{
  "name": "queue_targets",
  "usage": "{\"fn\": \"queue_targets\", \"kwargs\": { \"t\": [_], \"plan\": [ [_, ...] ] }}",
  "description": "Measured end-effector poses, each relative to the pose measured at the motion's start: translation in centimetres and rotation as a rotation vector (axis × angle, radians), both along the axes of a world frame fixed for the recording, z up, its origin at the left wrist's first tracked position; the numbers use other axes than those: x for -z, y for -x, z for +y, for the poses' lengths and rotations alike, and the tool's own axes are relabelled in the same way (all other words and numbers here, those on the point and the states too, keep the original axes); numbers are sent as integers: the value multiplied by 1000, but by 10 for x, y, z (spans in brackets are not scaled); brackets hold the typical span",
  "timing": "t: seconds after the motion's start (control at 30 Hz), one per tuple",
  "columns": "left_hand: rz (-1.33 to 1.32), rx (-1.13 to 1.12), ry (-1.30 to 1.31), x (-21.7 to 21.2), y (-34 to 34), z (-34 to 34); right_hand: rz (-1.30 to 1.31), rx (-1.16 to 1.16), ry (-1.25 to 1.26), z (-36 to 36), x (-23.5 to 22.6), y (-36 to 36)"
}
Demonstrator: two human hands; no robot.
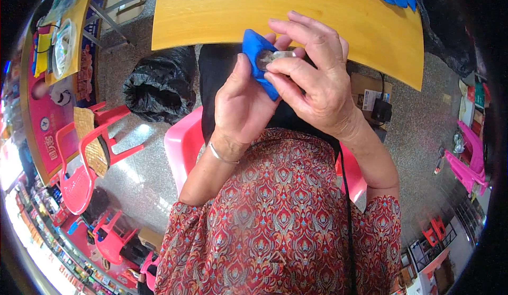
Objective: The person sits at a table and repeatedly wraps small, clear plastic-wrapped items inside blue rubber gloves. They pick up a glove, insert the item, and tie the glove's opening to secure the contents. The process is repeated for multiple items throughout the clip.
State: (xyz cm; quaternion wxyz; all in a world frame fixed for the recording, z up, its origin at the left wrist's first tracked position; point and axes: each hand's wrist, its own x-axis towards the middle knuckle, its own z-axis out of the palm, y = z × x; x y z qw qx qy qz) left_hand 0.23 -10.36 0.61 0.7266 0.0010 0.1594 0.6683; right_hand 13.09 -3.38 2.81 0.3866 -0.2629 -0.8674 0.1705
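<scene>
Red chair point(76, 194) near black bag point(156, 68)

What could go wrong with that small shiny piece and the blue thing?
The small shiny piece is pinched in the fingertips of the right hand, near the edge of the yellow table, so it might slip and drop onto the lap or floor.

The blue thing is held in the left hand; if the right hand pushes too hard, it could twist or slide out.
</scene>
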Motion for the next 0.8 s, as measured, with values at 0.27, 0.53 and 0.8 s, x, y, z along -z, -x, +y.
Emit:
{"fn": "queue_targets", "kwargs": {
  "t": [0.27, 0.53, 0.8],
  "plan": [
    [7, -90, -110, 6, -2, 3, -49, -1, 71, -3, -7, 3],
    [-19, -185, -139, 4, -2, 12, -84, 60, 15, 2, -4, 0],
    [40, -187, -109, 11, -6, 13, 77, -1, -1, 6, 6, 4]
  ]
}}
